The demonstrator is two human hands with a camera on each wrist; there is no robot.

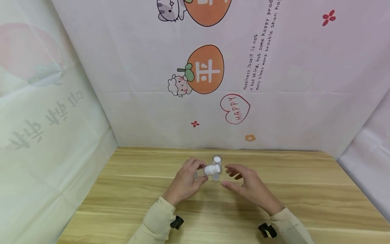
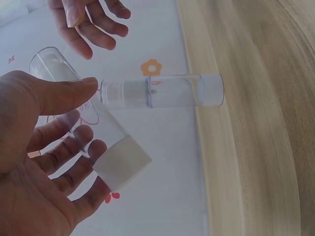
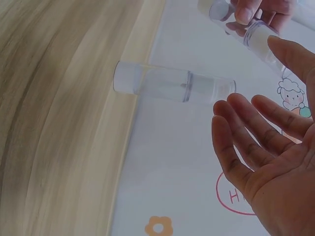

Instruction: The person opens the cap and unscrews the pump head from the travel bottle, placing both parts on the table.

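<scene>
One clear bottle (image 2: 110, 125), white-based, probably light, stiff, slippery and best held round its middle, is lying tilted in the left hand's (image 1: 186, 178) grasp, a second bottle (image 2: 165, 91) standing upright just beyond, the right hand (image 1: 253, 187) hovering empty opposite, fingers loosely bent.

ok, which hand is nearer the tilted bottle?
Left. The left hand grips the tilted bottle; the right hand is off to the bottle's right, with a small gap between them in the head view.
</scene>
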